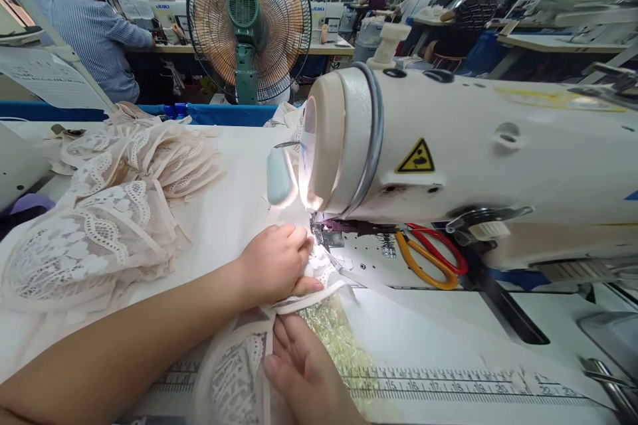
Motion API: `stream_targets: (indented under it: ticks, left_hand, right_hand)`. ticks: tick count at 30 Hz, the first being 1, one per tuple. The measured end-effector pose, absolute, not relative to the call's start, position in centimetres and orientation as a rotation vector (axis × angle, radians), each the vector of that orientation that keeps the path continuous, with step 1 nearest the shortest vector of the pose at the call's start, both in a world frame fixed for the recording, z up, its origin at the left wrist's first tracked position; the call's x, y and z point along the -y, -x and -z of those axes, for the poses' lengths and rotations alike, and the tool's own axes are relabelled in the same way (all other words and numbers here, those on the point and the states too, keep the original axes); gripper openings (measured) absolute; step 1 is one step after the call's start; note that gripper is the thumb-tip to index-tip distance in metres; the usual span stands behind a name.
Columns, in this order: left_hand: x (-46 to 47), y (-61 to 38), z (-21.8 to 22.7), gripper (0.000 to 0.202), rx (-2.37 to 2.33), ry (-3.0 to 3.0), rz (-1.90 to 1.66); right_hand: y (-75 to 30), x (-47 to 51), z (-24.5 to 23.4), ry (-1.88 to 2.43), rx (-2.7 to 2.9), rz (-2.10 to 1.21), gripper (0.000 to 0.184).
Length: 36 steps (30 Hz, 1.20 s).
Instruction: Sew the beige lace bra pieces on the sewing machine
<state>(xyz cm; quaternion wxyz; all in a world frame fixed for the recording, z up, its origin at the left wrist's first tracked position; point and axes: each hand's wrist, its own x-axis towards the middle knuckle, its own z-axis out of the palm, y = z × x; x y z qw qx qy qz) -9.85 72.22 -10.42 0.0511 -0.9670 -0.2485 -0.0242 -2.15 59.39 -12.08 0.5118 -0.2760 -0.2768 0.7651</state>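
1: Two hands meet at centre frame; what does each do?

2: The left hand (279, 262), its forearm entering from the lower left, is curled. Fingertips and thumb hold the cream scalloped lace garment piece (234, 372) down just beside the steel presser foot (325, 237) of the white industrial sewing machine (498, 146). The right hand (304, 375), bottom centre, lies with fingers long on the same lace, touching its plain beige edge band (319, 295). Whether its thumb grips underneath cannot be told.

1: Which step is this?

2: Judged from the pose, feeding. The band's end sits at the foot, and the rest trails toward the lower edge beside the printed table ruler (448, 386).

1: What does the next move call for?

2: A band held straight on the seam line, with fingertips clear of the foot. The red-and-orange-handled scissors (433, 257) lie right of the foot; a heap of similar lace pieces (114, 212) sits at the left.
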Motion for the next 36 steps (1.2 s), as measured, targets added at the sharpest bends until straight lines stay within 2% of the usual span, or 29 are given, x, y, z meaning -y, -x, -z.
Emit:
stream_targets:
  ticks: [5,8,10,14,16,18,23,29,33,36]
  left_hand:
    - [-72.9,10.4,11.0,0.076,0.725,2.948,-0.002]
    - [-73.3,11.2,10.2,0.073,0.724,2.998,-0.038]
    - [-73.5,11.7,9.5,0.06,0.731,3.028,-0.076]
    - [-72.9,12.1,8.6,0.034,0.592,3.082,-0.054]
    - [-72.0,12.0,8.7,0.027,0.418,3.143,0.062]
    - [-71.0,12.0,9.0,0.027,0.292,3.207,0.163]
    - [-68.7,12.0,9.9,0.026,0.404,3.26,0.322]
    - [-69.1,12.2,10.5,0.037,0.344,3.196,0.274]
    - [-70.5,12.3,10.7,0.025,0.233,3.176,0.368]
    - [-71.5,12.2,10.8,0.027,0.116,3.158,0.446]
  right_hand:
    - [1.9,-58.9,12.3,0.697,0.74,-1.862,0.074]
    - [-0.2,-57.9,12.4,0.879,1.094,-1.718,0.068]
    - [-2.8,-57.5,12.2,1.021,1.5,-1.408,0.056]
    - [-8.5,-58.9,11.7,1.3,2.069,-0.534,0.04]
    - [-10.2,-60.4,11.5,1.462,2.217,-0.172,0.037]
    - [-11.0,-61.8,11.5,1.518,2.339,0.024,0.033]
    - [-10.9,-62.8,11.7,1.258,2.467,0.133,0.02]
    - [-10.8,-61.7,11.9,1.163,2.472,0.132,0.021]
    - [-10.6,-62.0,11.9,1.174,2.468,0.142,0.024]
    - [-10.3,-62.6,11.9,1.195,2.451,0.16,0.026]
